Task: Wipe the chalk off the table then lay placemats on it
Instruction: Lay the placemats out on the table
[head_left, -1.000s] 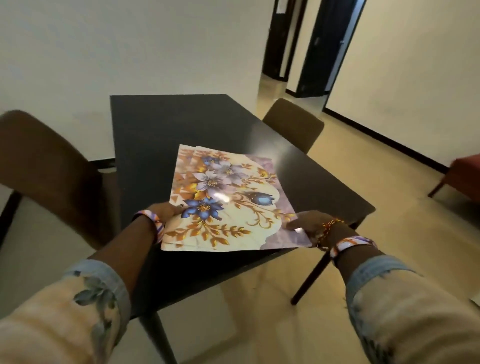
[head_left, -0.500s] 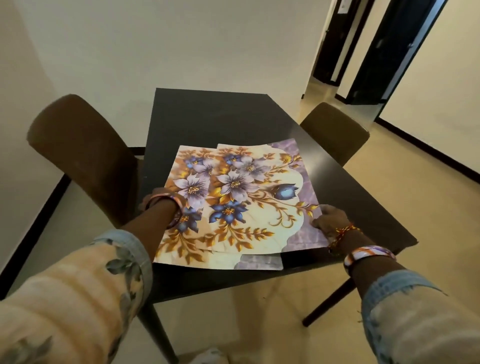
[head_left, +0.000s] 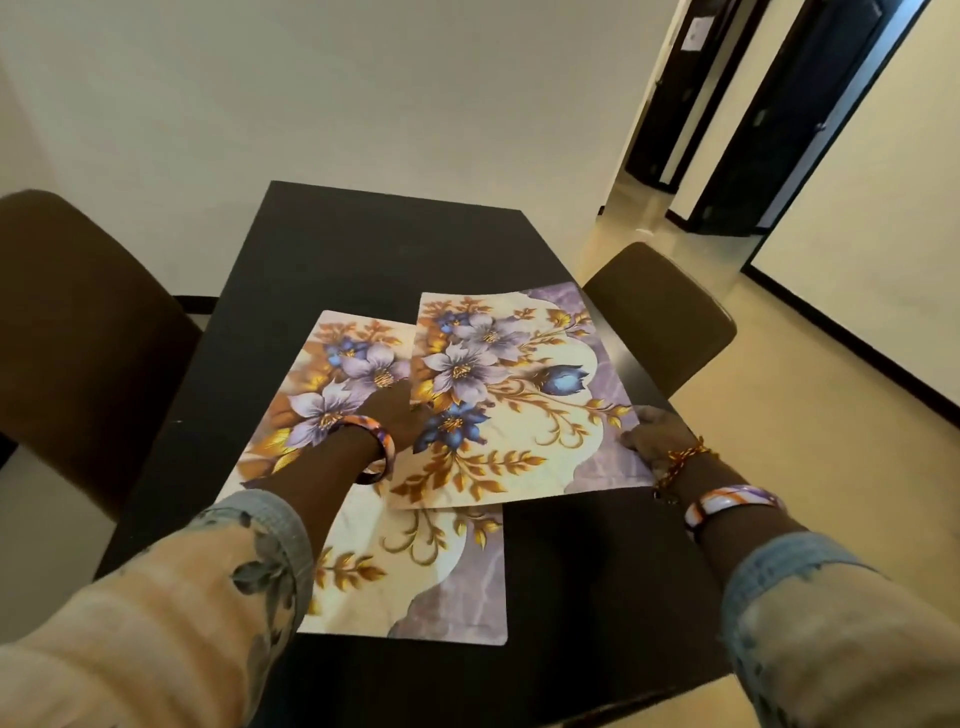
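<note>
Two floral placemats lie on the black table (head_left: 374, 244). The lower placemat (head_left: 415, 582) rests flat near the table's front left. The upper placemat (head_left: 524, 400) overlaps it and sits further right, slightly lifted. My left hand (head_left: 400, 413) grips the upper placemat's left edge, fingers tucked under it. At that mat's right edge, near the table's right side, my right hand (head_left: 657, 436) pinches it. No chalk marks show on the dark tabletop.
A brown chair (head_left: 78, 332) stands at the table's left side and another brown chair (head_left: 660, 322) at its right. A white wall lies behind the table. Dark doorways (head_left: 769, 114) open at the back right over a cream floor.
The upper placemat has slid right and away from the lower one, which now lies mostly uncovered. Both hands moved right with it. The camera has come closer over the table.
</note>
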